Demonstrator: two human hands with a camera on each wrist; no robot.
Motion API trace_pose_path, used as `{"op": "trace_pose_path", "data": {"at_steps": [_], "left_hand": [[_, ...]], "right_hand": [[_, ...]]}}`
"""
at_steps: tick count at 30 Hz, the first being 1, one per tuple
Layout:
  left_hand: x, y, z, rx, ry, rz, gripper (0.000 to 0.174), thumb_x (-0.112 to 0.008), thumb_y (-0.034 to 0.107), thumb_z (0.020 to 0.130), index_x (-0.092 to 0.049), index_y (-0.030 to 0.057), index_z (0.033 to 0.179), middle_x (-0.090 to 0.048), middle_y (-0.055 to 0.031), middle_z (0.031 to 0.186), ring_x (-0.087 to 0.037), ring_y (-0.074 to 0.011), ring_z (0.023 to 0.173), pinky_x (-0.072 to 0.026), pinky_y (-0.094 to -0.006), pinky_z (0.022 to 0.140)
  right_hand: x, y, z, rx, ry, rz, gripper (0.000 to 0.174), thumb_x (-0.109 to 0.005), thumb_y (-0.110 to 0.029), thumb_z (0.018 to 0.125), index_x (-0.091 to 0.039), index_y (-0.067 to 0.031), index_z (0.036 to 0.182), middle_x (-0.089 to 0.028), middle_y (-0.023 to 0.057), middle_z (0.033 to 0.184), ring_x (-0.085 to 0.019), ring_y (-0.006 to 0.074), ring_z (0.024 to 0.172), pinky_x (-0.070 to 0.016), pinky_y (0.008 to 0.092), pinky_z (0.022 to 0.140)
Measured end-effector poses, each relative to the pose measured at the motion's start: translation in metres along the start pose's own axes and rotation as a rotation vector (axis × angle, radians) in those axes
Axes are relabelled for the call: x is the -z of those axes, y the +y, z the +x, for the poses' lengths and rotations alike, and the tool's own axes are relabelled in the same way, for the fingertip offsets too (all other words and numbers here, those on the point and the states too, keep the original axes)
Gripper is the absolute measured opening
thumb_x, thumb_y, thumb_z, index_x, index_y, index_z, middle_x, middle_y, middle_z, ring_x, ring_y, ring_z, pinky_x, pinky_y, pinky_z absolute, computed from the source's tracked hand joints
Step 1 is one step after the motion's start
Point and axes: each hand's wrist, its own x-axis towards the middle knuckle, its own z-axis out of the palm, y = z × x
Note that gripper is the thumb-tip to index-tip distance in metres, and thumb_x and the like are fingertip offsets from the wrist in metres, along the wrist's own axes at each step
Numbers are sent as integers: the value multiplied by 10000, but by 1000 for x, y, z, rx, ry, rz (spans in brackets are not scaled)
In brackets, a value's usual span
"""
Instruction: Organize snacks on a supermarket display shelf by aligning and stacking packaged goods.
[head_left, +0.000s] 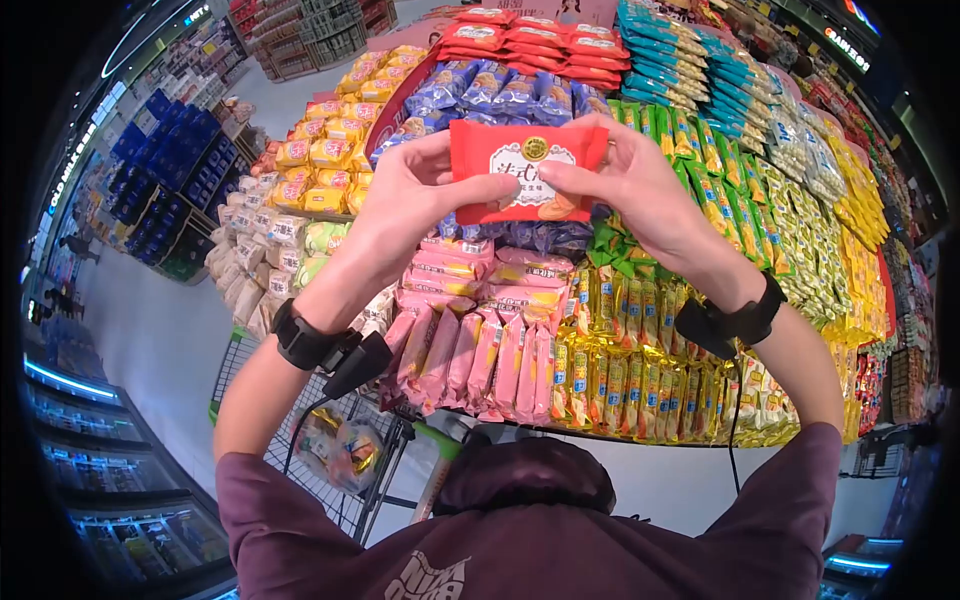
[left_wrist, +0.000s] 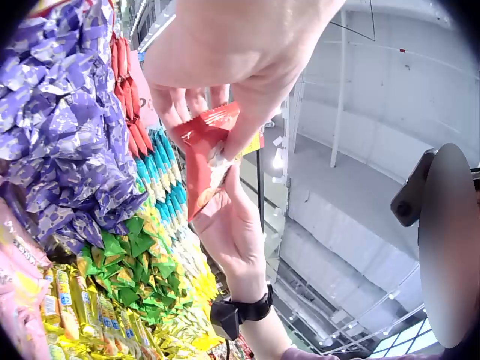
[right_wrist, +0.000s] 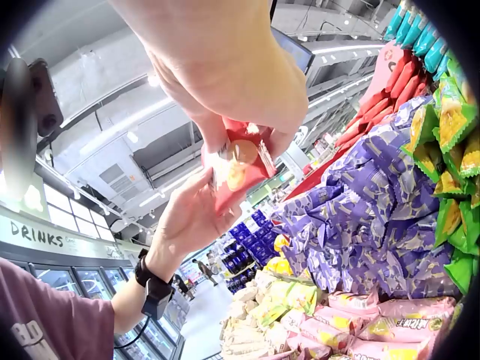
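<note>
Both hands hold a red snack packet (head_left: pixel 528 206) up in front of the body, above the heaped display. The left hand (head_left: pixel 415 190) pinches its left end, thumb across the printed front and fingers behind. On the right end the right hand (head_left: pixel 640 190) grips likewise, its thumb near the other thumb. In the left wrist view the packet (left_wrist: pixel 201 161) is seen edge-on between the left hand (left_wrist: pixel 232 52) and the right hand (left_wrist: pixel 232 232). The right wrist view shows the packet front (right_wrist: pixel 238 169), with the right hand (right_wrist: pixel 232 75) above and left hand (right_wrist: pixel 184 217) below.
Around the hands lie purple packets (head_left: pixel 500 90), pink packets (head_left: pixel 475 360), yellow-gold packets (head_left: pixel 620 385), green packets (head_left: pixel 715 200) and red packets (head_left: pixel 535 45) in piles. A shopping cart (head_left: pixel 430 440) holding a bag (head_left: pixel 350 455) stands at lower left. Lit coolers (head_left: pixel 130 510) line the far left.
</note>
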Motion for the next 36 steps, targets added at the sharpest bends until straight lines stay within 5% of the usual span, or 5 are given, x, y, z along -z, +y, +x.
{"op": "trace_pose_path", "data": {"at_steps": [13,16,19,22,36], "left_hand": [[8,-1,-13,100,-13,-56,329,-760,70,848,-669,-23,1150,-727,-95,1064,-690,-117,912,-550,-275,855],[6,3,-15,177,35,-106,351,-750,75,852,-650,-31,1171,-720,-96,1074,-691,-120,913,-554,-275,850],[7,5,-14,231,41,-153,359,-742,80,849,-637,-33,1173,-710,-84,1073,-690,-120,917,-553,-274,852],[4,6,-15,258,36,-185,353,-738,82,844,-633,-29,1162,-701,-72,1060,-687,-117,921,-550,-270,856],[28,-10,18,281,27,-144,354,-717,141,894,-620,-35,1186,-690,-81,1075,-679,-98,930,-544,-250,857]], "right_hand": [[-9,3,-5,-106,-24,-85,360,-787,-170,863,-596,-29,1134,-693,90,1053,-663,91,946,-549,239,784],[-17,9,-7,151,114,-222,464,-823,-232,813,-589,-27,1158,-646,130,1139,-663,168,997,-538,304,835],[-6,-10,-2,713,-54,-1077,615,-854,-341,724,-579,-27,1175,-597,159,1189,-630,282,1062,-492,393,913],[-10,-17,-4,576,-188,-1105,689,-850,-418,658,-580,-27,1156,-613,165,1140,-589,356,1078,-441,437,963],[-8,-6,38,287,-258,-787,711,-848,-449,657,-588,-12,1154,-642,183,1128,-612,324,1082,-469,413,948]]}}
